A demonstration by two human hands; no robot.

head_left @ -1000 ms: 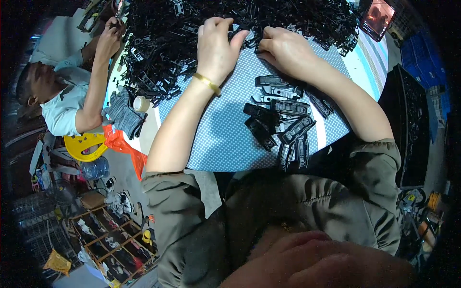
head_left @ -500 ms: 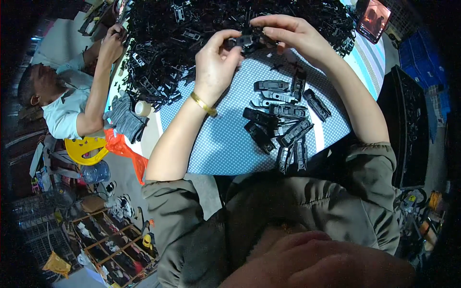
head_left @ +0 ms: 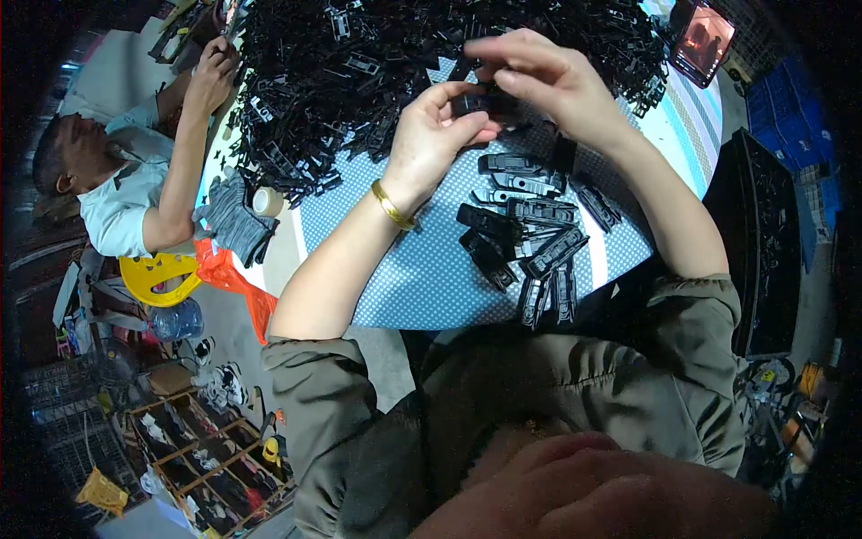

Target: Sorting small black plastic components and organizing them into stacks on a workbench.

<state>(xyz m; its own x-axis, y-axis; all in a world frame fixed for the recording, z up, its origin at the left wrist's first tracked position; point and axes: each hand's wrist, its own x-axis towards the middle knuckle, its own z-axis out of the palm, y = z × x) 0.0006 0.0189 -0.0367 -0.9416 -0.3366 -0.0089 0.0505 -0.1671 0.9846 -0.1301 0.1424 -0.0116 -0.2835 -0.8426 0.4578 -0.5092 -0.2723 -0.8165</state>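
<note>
My left hand point(head_left: 433, 137) is closed around a black plastic part point(head_left: 473, 105), with thumb and fingers on either side of it. Just above and to the right is my right hand point(head_left: 566, 90), thumb and forefinger apart, and I see nothing held between them; its other fingers are partly hidden. Below the hands, on the blue dotted table cover point(head_left: 404, 278), several finished-looking black long clip-like pieces point(head_left: 541, 211) lie in a loose heap. A wide pile of small black plastic parts point(head_left: 377, 99) spreads across the far side of the table.
A lit phone point(head_left: 702, 43) stands at the far right. On the left are a tape roll point(head_left: 267, 202), a grey glove point(head_left: 235, 220) and a red plastic bag point(head_left: 224, 269). Another person point(head_left: 126, 198) works at the left edge. A yellow stool point(head_left: 160, 280) stands below.
My left hand has shifted right and slightly down with the black part. The right hand has come off the part, its thumb and forefinger now spread above it.
</note>
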